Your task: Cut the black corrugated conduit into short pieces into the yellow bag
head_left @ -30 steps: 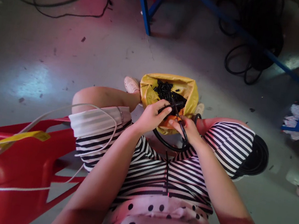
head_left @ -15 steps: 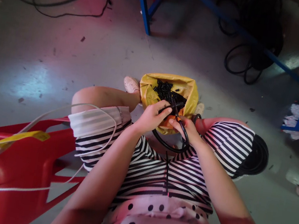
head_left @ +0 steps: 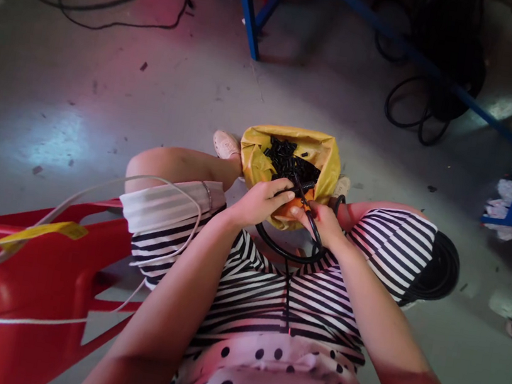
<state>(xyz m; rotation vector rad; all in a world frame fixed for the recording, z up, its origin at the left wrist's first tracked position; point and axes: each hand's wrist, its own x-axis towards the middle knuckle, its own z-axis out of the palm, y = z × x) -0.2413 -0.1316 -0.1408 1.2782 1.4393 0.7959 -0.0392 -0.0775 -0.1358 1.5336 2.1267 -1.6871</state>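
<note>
My left hand [head_left: 261, 202] is closed around a black ribbed tube [head_left: 285, 253], whose end points out over a yellow bag [head_left: 332, 155] between my feet. Short black pieces [head_left: 284, 158] lie in the bag. Closed as well, my right hand [head_left: 322, 223] grips a slim tool with orange on its handle that looks like scissors [head_left: 306, 202]. Its dark blade part crosses the tube close to my left fingertips. Below both hands, the tube hangs in a loop over my lap. My fingers partly hide the tool's handles.
A coil of black tube [head_left: 440, 269] lies beside my right knee. At my left stands a red plastic stool [head_left: 22, 299], with a white cable [head_left: 52, 321] running across it. Ahead are blue metal frame legs [head_left: 247, 16] and more black cables [head_left: 410, 112].
My left hand has slid slightly down and left along with the tube, and the loop beneath the hands has widened a little to the left. My right hand stays nearly in place.
</note>
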